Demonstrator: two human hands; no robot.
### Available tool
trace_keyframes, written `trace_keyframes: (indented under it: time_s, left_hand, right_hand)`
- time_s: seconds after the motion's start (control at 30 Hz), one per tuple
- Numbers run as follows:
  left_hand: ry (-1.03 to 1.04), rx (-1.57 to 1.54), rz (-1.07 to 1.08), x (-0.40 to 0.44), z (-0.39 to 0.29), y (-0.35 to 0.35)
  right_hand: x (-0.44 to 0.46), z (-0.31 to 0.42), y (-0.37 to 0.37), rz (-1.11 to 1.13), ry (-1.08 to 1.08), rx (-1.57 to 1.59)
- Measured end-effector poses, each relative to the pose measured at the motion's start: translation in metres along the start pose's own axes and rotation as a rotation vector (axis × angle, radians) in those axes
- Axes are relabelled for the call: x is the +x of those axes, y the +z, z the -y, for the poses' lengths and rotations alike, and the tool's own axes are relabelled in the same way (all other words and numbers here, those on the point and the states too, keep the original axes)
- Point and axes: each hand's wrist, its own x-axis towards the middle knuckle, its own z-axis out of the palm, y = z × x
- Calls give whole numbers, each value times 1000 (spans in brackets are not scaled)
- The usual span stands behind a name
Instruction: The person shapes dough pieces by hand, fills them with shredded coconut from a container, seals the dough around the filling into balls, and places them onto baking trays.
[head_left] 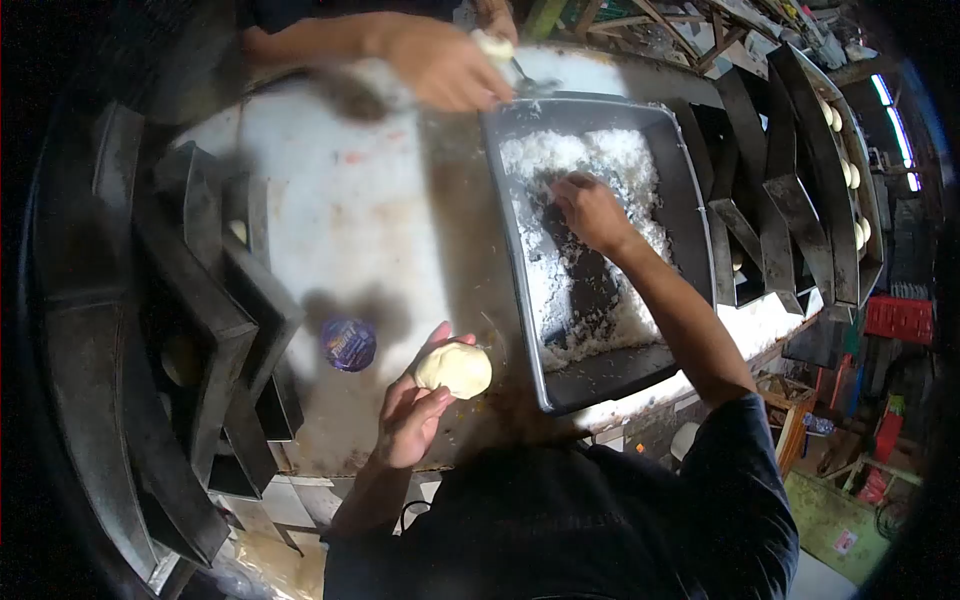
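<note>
A round, flattened piece of pale dough [458, 370] rests in my left hand [408, 420], with the fingers and thumb curved around its edge. My right hand [590, 212] reaches into a large grey tray [702, 200] on the right. Its fingers are drawn together over white shreds [545, 153] that look like grated coconut; whatever is pinched there is mostly hidden. The shreds lie in a loose layer with dark tray bottom showing in the middle. On the table left of the dough is a purple round packet [348, 345].
Across the table [380, 230], another person's hand [450, 75] holds a pale dough piece [493, 45] near a blurred metal utensil [535, 85]. Stacked metal pans [200, 290] stand at the left. More pans [790, 180] with dough balls [850, 174] stand at the right.
</note>
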Motion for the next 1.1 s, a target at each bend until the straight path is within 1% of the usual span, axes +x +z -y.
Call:
trace_keyframes:
  time_s: [0.03,0.07,0.13,0.17,0.2,0.23,0.3,0.37,0.4,0.43,0.5,0.53,0.57,0.6,0.63,0.7,0.73,0.77,0.83,0.87,0.9,0.93,1.0,1.07,1.1]
  left_hand:
    - [-9,3,5,2,1,2]
    - [-26,11,7,4,1,3]
    - [-27,34,27,9,2,4]
    - [-28,33,31,12,2,7]
    - [-21,16,45,16,1,12]
    - [-14,2,62,21,1,17]
    - [-3,14,80,31,3,28]
    - [14,-15,83,39,6,35]
    - [23,-28,68,42,9,39]
    - [44,-28,64,43,11,45]
    - [119,-17,28,49,18,58]
    - [143,-32,15,52,23,66]
    - [167,-47,3,55,28,73]
    - [172,-59,15,58,34,78]
    - [138,-93,23,62,41,80]
    - [35,-138,16,68,54,82]
    - [32,-122,25,68,56,84]
    - [56,-160,72,67,57,87]
    - [80,-183,125,62,53,95]
    - [86,-137,59,55,47,102]
    - [91,-91,-7,48,44,107]
    - [148,-65,40,44,48,103]
    - [146,-19,33,33,50,100]
    - [149,-14,16,22,50,98]
    - [156,-5,24,15,51,96]
  right_hand:
    - [-2,0,-5,156,27,-13]
    - [-11,2,-9,153,35,-13]
    - [-31,5,-18,64,-159,-19]
    - [-36,-5,-10,63,-156,-22]
    - [-42,-20,8,208,-135,-129]
    - [-43,-15,5,350,-108,-237]
    - [-52,-9,-8,343,-84,-281]
    - [-56,6,-32,275,45,73]
    - [-64,6,-32,137,194,430]
    - [-70,13,-37,128,194,435]
    - [-86,38,-65,1,534,1307]
    - [-93,52,-84,31,572,1369]
    - [-102,66,-93,-20,552,1357]
    - [-108,84,-99,-106,484,1302]
    - [-115,102,-104,-193,419,1247]
    - [-127,129,-116,-243,200,801]
    - [-131,135,-114,-362,-30,537]
    - [-139,139,-107,-296,-84,439]
    - [-147,157,-108,-325,-168,271]
    - [-154,163,-108,-237,-154,246]
    - [-160,168,-104,-217,-194,166]
    - [-165,175,-107,-215,-201,106]
    - [-176,183,-110,-227,-198,50]
    - [-182,181,-114,-167,-191,421]
    - [-186,181,-114,-181,-196,418]
